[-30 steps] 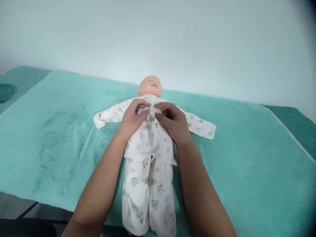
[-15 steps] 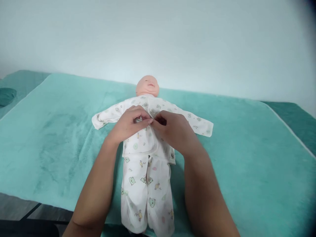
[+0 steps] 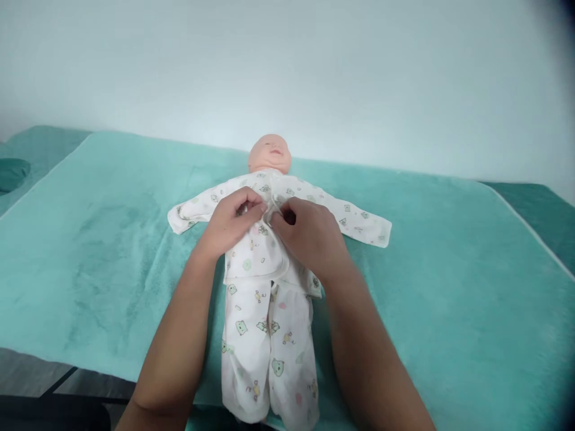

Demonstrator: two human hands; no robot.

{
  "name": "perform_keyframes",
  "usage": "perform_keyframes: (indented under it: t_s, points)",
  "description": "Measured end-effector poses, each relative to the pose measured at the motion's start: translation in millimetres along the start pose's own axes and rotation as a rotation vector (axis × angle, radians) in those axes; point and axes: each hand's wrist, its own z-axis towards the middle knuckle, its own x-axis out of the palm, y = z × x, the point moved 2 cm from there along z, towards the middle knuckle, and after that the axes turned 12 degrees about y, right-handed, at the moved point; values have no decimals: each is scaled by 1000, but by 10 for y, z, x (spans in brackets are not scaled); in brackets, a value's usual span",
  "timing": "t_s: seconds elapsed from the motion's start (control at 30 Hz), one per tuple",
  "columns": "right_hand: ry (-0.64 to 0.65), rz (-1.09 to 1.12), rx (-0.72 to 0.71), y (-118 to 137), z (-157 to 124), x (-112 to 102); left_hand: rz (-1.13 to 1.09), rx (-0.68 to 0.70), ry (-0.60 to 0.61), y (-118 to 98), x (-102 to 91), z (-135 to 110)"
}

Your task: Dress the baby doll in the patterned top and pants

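Note:
A baby doll [image 3: 269, 154] lies on its back, dressed in a white printed baby shirt [image 3: 256, 260] and matching trousers [image 3: 245, 353]. Its sleeves spread out to both sides. At the chest, my left hand [image 3: 236, 218] pinches the shirt's front with thumb and index finger. Close beside it, my right hand [image 3: 309, 230] has its fingers closed on the shirt near the front edge. Small white ties or edging seem to lie between the fingertips, too fine to make out. My hands cover part of the shirt's middle.
A turquoise plush towel [image 3: 435, 269] covers the table under the doll. Darker green cloth [image 3: 530, 206] shows at the far right, and a green bundle [image 3: 13, 173] at the far left. A pale wall [image 3: 287, 66] rises behind. Dark floor shows at the lower left.
My fingertips have drawn slightly apart at the chest, the left hand shifting a little to the left. More of the shirt's front edge shows between them.

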Motion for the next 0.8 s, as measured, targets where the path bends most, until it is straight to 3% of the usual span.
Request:
perform_keyframes:
  t_s: [0.27,0.43,0.57,0.8]
  points:
    - [170,288,25,-111,-16,-148,142,45,205,-119,-25,-14]
    - [132,381,8,-90,-8,-106,187,48,278,-112,-63,-38]
    - [46,237,-13,-22,-13,-53,187,64,287,-85,-82,-46]
    - [98,-158,-11,77,-149,-54,73,56,243,-61,-122,-75]
